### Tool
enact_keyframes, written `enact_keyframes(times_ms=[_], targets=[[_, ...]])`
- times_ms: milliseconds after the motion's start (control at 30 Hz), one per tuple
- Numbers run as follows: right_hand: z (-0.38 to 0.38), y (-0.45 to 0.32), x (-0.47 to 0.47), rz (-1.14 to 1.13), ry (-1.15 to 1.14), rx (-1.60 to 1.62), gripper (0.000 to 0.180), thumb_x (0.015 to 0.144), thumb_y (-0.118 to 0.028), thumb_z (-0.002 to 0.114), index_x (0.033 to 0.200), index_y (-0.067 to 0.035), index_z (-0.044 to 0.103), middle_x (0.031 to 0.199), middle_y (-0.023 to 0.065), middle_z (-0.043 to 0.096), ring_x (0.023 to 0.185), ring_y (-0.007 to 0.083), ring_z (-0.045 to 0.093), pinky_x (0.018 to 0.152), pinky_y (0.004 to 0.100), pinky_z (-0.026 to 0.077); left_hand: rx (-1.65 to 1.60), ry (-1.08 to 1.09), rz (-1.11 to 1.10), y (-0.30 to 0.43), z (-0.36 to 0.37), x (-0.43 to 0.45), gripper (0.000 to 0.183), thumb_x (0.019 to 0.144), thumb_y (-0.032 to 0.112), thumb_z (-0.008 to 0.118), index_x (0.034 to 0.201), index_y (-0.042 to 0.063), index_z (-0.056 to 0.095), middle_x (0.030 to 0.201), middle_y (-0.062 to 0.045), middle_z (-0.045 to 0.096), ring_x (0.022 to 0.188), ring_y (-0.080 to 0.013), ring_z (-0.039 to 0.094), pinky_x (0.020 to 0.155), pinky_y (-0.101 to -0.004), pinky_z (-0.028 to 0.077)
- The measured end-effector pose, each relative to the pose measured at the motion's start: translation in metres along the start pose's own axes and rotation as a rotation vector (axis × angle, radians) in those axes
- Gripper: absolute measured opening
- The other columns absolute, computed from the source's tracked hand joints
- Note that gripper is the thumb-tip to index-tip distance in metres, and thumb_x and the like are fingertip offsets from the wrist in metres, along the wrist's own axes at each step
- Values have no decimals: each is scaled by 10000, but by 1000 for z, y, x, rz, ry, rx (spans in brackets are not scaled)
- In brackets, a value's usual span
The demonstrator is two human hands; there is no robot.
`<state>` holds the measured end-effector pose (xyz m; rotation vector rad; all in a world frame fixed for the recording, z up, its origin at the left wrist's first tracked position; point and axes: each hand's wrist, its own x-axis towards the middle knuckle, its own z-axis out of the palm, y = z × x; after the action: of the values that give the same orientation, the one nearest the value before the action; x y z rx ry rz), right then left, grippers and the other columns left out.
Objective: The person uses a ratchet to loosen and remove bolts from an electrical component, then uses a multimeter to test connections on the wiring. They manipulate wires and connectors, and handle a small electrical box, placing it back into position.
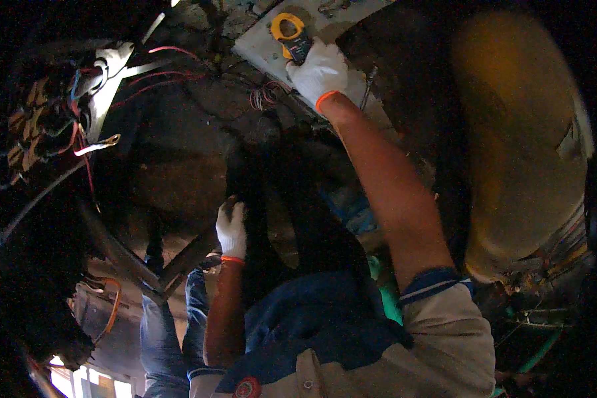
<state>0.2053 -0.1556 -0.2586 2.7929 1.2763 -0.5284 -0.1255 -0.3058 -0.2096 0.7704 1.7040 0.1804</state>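
Note:
A yellow and black clamp meter (294, 41) lies over a pale flat board (258, 42) at the top of the view. My right hand (321, 72), in a white knit glove with an orange cuff, grips its lower body. Just right of that hand is a thin rod-like tool (369, 87), too blurred to name. My left hand (231, 229), gloved the same way, is by my dark trouser leg with its fingers bent. Whether it holds anything is too dark to see.
At left, a lit metal bracket (107, 89) carries red and blue wires, and a cable lug (113, 140) sticks out. A coil of wires (263, 98) sits below the board. Metal bars (151, 286) cross before another person's jeans (161, 343). A large yellowish rounded body (522, 139) stands right.

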Motion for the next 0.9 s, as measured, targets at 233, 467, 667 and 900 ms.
enact_keyframes(times_ms=[233, 467, 667, 900], targets=[[-81, -13, -42, -37, -612, 970, 453, 762, -315, 814, 1049, -11, 638, 898, 101, 687, 806, 214, 687, 712, 363, 565, -250, -105, -89, 27, 10, -17, 416, 968, 224, 628, 1287, -39, 576, 1203, -151, 658, 1063, -208, 618, 951, -321, 479], [-170, -60, -161, 179, -1006, 1496, 264, 866, -37, 707, 1105, -25, 597, 867, 91, 688, 685, 179, 688, 612, 298, 576, -1249, -761, -265, 117, 36, -51, 651, 987, 623, 443, 1389, 111, 480, 1302, -149, 603, 1155, -350, 605, 978, -539, 500], [-226, -65, -201, 80, -1280, 1228, 413, 838, -3, 718, 1200, -41, 522, 883, 107, 669, 692, 202, 677, 612, 335, 568, -1457, -351, -131, 134, 22, 14, 166, 987, 142, 518, 861, 63, 590, 760, -59, 600, 650, -197, 581, 646, -332, 527], [-291, -9, -139, 79, -1185, 947, 463, 785, 2, 748, 1195, -41, 538, 863, 127, 675, 696, 225, 680, 620, 378, 577, -1795, 4, -477, 45, -63, 76, 259, 951, 132, 569, 719, 116, 455, 561, 5, 375, 515, -161, 402, 514, -307, 373]])
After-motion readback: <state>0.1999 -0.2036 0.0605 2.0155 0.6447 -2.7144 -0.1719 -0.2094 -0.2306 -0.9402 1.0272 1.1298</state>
